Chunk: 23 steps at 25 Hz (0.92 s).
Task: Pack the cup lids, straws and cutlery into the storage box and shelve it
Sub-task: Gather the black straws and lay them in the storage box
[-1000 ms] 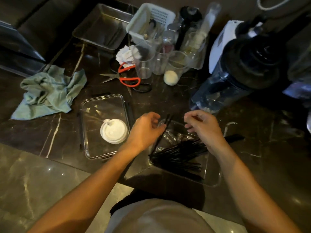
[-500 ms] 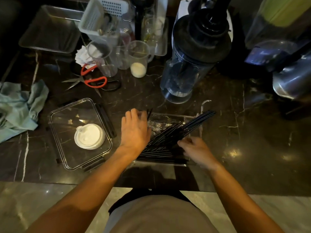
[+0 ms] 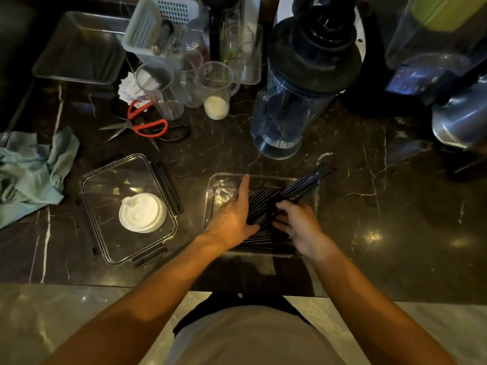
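Observation:
A clear plastic storage box point(image 3: 263, 177) sits on the dark marble counter in front of me, with a bundle of black straws point(image 3: 303, 184) lying across it; their far ends stick out over its right rim. My left hand point(image 3: 234, 214) lies flat on the straws' left side, fingers extended. My right hand point(image 3: 300, 225) rests on the near ends of the straws, fingers spread and curled over them. To the left lies a clear box lid point(image 3: 126, 206) with black clips, and a stack of white cup lids point(image 3: 142, 212) rests on it.
A blender jug point(image 3: 297, 88) stands just behind the box. Red-handled scissors point(image 3: 142, 125), measuring cups point(image 3: 216, 90), a white basket point(image 3: 158, 25) and a metal tray point(image 3: 79, 48) crowd the back left. A blue-green cloth point(image 3: 31, 172) lies at the left edge. A steel vessel point(image 3: 461, 119) stands at right.
Both hands have moved down into the box onto the straws. My left hand went from pinching a few straws to lying flat; the bundle has been gathered and angled to the right.

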Tool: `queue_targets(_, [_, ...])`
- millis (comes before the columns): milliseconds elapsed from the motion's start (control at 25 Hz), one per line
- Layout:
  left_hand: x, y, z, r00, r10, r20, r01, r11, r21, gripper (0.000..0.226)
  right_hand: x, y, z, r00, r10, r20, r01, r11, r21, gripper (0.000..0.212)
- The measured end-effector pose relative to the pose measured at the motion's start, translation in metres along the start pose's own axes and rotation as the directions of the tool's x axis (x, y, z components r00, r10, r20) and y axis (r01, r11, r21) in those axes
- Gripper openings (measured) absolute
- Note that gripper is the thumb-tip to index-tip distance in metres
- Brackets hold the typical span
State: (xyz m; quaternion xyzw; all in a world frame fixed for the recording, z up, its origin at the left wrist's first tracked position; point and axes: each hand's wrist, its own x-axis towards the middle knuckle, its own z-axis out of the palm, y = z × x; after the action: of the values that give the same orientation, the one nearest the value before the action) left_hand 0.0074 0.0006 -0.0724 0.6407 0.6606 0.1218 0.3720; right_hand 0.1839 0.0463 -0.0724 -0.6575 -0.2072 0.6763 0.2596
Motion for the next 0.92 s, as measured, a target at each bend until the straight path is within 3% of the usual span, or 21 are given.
queue_targets(120, [0.003,-0.004,0.002,0.999,0.027,-0.017,-0.026,0.998,0.061,0.126,0.005,0.001,-0.003,0.997,0.058,0.044,-0.061,0.996,0.066,0.037])
queue_targets(200, [0.006,-0.006,0.004,0.998,-0.039,0.042,0.033,0.992,0.121,0.129,0.005,0.001,-0.003,0.995,0.075,0.069,-0.077,0.996,0.041,0.031])
queue_targets(360, [0.015,0.001,0.012,0.996,-0.035,0.087,0.001,0.932,0.362,0.125,-0.003,0.002,-0.002,0.996,0.051,0.077,-0.042,0.993,-0.111,0.023])
queue_targets(480, [0.018,0.009,0.021,0.988,-0.045,0.147,-0.02,0.911,0.413,0.119,-0.012,-0.006,-0.004,0.989,0.011,0.144,0.044,0.927,-0.372,0.025])
queue_targets(560, [0.021,0.012,0.025,0.984,-0.052,0.168,-0.031,0.888,0.458,0.113,-0.023,-0.02,-0.007,0.978,0.0,0.208,0.124,0.801,-0.586,0.025])
queue_targets(680, [0.026,0.015,0.028,0.981,-0.033,0.193,-0.069,0.863,0.5,0.102,-0.043,-0.046,-0.011,0.968,-0.051,0.247,0.245,0.425,-0.871,0.02])
queue_targets(760, [0.028,0.014,0.027,0.979,0.008,0.202,-0.11,0.858,0.501,0.091,-0.057,-0.061,-0.011,0.938,-0.281,0.204,0.259,0.175,-0.95,0.021])
queue_targets(840, [0.026,0.012,0.026,0.974,0.04,0.222,-0.144,0.868,0.476,0.081,-0.066,-0.067,-0.013,0.823,-0.53,0.205,0.276,0.058,-0.959,0.021])
queue_targets(920, [0.024,0.011,0.023,0.967,0.054,0.249,-0.163,0.882,0.442,0.066,-0.069,-0.067,-0.015,0.704,-0.675,0.223,0.32,0.021,-0.947,0.014])
